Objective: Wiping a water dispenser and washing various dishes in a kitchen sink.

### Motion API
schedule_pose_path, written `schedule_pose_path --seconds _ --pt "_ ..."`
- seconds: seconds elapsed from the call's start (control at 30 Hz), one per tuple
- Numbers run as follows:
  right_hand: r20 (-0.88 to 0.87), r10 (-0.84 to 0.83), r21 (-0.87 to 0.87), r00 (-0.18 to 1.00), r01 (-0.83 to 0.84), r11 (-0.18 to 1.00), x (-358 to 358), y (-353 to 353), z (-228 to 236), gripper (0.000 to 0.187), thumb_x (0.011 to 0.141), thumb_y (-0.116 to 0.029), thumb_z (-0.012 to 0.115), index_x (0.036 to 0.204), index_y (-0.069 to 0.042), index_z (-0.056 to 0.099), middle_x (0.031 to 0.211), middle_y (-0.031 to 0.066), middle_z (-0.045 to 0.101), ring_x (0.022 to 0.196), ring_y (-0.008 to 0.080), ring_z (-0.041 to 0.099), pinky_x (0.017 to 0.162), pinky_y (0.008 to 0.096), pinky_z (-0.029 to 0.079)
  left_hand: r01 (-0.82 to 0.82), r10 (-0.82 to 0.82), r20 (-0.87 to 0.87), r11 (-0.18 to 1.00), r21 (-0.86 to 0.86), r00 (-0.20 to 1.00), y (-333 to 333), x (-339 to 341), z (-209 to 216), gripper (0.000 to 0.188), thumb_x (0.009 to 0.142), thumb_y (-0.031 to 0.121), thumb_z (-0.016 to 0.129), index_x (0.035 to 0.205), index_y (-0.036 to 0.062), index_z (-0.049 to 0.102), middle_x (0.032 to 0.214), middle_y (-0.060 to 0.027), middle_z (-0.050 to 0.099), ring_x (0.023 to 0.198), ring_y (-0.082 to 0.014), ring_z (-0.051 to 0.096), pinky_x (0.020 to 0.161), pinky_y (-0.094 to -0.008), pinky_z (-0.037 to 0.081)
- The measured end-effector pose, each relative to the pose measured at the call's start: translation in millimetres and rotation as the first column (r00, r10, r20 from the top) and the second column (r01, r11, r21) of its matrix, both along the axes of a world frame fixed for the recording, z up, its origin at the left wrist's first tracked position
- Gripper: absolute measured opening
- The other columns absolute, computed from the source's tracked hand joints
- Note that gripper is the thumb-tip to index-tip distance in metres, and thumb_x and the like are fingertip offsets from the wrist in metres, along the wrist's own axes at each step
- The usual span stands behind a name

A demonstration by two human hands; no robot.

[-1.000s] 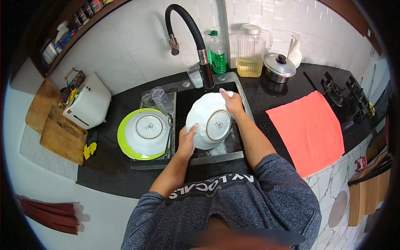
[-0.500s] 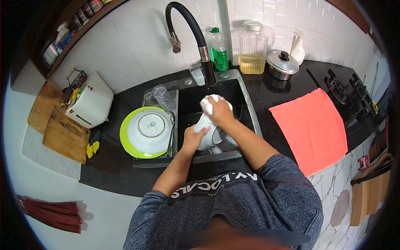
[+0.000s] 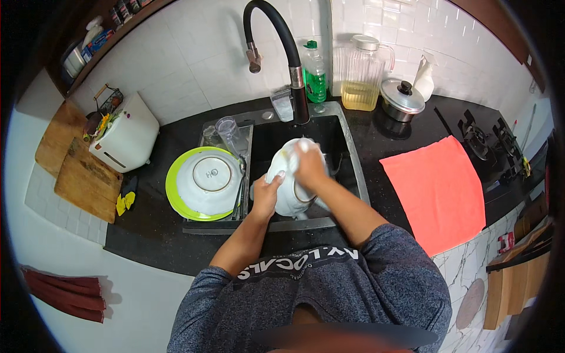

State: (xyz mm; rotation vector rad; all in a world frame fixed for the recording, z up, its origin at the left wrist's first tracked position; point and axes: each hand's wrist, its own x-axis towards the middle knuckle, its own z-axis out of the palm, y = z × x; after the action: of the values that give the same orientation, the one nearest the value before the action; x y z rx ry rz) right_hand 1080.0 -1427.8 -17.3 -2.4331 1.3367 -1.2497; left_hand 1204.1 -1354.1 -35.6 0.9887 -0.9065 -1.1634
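Over the black sink, a white bowl is tilted with its ringed underside partly showing. My left hand grips its left rim, thumb on the near face. Pressed to the upper part of the bowl is my right hand, slightly blurred, closed round a white foamy sponge; most of the sponge is hidden by the fingers. Left of the basin, another white bowl lies upside down on a lime-green plate, with cutlery beside it. Clear glasses stand behind these.
A black faucet arches over the sink's back. Behind it stand a green soap bottle, a pitcher and a lidded pot. A coral cloth lies right, before a stove. A white toaster and cutting boards are left.
The bowl has turned and shows more of its white surface toward me. My right hand has shifted slightly down with the sponge; my left hand still grips the rim.
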Motion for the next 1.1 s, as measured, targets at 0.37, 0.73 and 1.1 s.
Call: schedule_pose_path --seconds 0.37,0.73,1.1 --pt "0.345 -0.041 0.338 0.938 -0.083 0.938 -13 -25 0 0.021 0.079 -0.022 0.050 0.094 -0.010 0.059 0.091 0.0174 0.056 0.088 0.0390 0.051 0.071 0.0469 0.040 -0.042 0.046 -0.188 0.999 0.024 0.981 -2 5 4 0.034 0.082 0.018 0.056 0.106 -0.0054 0.052 0.097 -0.0118 0.058 0.084 -0.0179 0.057 0.075 -0.0301 0.045" --pt "-0.093 0.037 0.196 0.995 -0.019 0.980 -1 -22 17 0.027 0.073 -0.012 0.055 0.100 -0.010 0.056 0.096 0.0225 0.056 0.082 0.0397 0.056 0.070 0.0446 0.045 -0.001 0.037 -0.382 0.996 0.092 0.924 1 5 15 0.043 0.083 0.023 0.053 0.113 -0.0056 0.044 0.107 -0.0181 0.054 0.095 -0.0285 0.056 0.083 -0.0416 0.045" --pt "0.224 0.106 0.000 0.969 -0.109 0.994 -16 -3 -12 0.022 0.085 -0.014 0.046 0.104 -0.003 0.047 0.106 0.0224 0.051 0.094 0.0390 0.051 0.080 0.0408 0.041 0.041 0.062 -0.566 0.985 0.168 0.822 -4 8 5 0.046 0.083 0.028 0.051 0.116 -0.0031 0.042 0.111 -0.0174 0.052 0.101 -0.0306 0.053 0.087 -0.0443 0.042"
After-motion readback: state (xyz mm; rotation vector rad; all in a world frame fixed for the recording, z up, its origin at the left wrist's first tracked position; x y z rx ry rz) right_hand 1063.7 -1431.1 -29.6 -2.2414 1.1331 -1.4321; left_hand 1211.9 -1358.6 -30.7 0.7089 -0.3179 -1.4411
